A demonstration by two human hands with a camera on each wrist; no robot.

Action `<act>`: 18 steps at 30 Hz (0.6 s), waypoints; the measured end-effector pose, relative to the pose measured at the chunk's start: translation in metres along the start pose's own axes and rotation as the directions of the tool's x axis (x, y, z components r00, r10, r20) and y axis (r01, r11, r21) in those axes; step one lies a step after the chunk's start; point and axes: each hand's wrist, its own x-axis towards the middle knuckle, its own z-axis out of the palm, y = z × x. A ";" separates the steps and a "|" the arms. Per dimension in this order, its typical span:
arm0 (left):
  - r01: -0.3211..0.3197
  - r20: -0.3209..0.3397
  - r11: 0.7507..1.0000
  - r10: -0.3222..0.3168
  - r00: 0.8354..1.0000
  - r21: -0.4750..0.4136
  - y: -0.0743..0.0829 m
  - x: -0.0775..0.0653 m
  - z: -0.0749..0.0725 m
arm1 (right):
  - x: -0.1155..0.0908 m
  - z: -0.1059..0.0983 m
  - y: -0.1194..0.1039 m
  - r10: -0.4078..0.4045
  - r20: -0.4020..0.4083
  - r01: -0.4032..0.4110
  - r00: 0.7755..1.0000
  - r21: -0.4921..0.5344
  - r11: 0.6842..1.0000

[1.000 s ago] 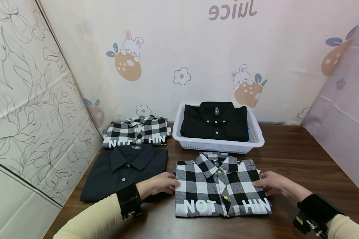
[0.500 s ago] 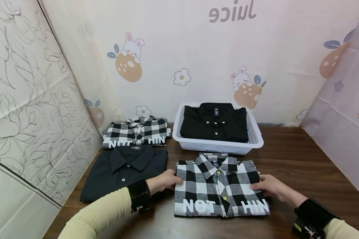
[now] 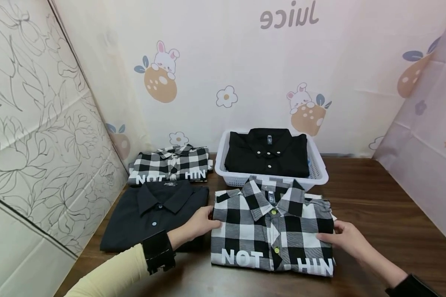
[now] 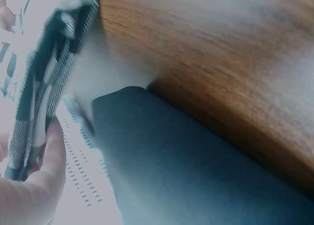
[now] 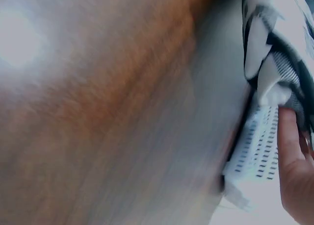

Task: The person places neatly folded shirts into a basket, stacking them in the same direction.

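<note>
A folded black-and-white checked shirt (image 3: pixel 264 235) with white lettering and yellow-green buttons is held between both hands, raised off the table. My left hand (image 3: pixel 199 222) grips its left edge, thumb on top and fingers beneath. At the opposite edge, my right hand (image 3: pixel 347 238) pinches the folded layers the same way. In the left wrist view the layered edge of the checked shirt (image 4: pixel 41 83) sits in the grip. The right wrist view has fingers (image 5: pixel 289 137) under the folds. The shirt's collar overlaps the front of the white basket (image 3: pixel 234 180) in the head view.
Inside the basket lies a folded black shirt (image 3: pixel 267 154). To the left, a folded dark shirt (image 3: pixel 154 216) lies on the wooden table (image 3: pixel 368 198), with a second checked shirt (image 3: pixel 171 165) behind it. A patterned curtain (image 3: pixel 226 53) hangs at the back.
The checked shirt has risen off the table between both hands and now looks larger, its collar overlapping the basket. Its right side tips slightly lower. The other shirts and basket stay put.
</note>
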 end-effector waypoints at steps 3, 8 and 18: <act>-0.108 -0.032 0.993 0.109 0.993 0.037 0.007 -0.004 -0.007 | -0.007 -0.003 -0.007 -0.044 -0.083 0.041 0.996 -0.032 0.999; -0.199 -0.097 0.977 0.207 0.974 0.080 0.028 -0.003 -0.018 | -0.007 -0.014 -0.020 -0.140 -0.186 0.123 0.973 -0.098 0.988; -0.241 -0.159 0.962 0.259 0.953 0.127 0.041 0.008 -0.028 | 0.001 -0.026 -0.034 -0.193 -0.224 0.174 0.955 -0.105 0.979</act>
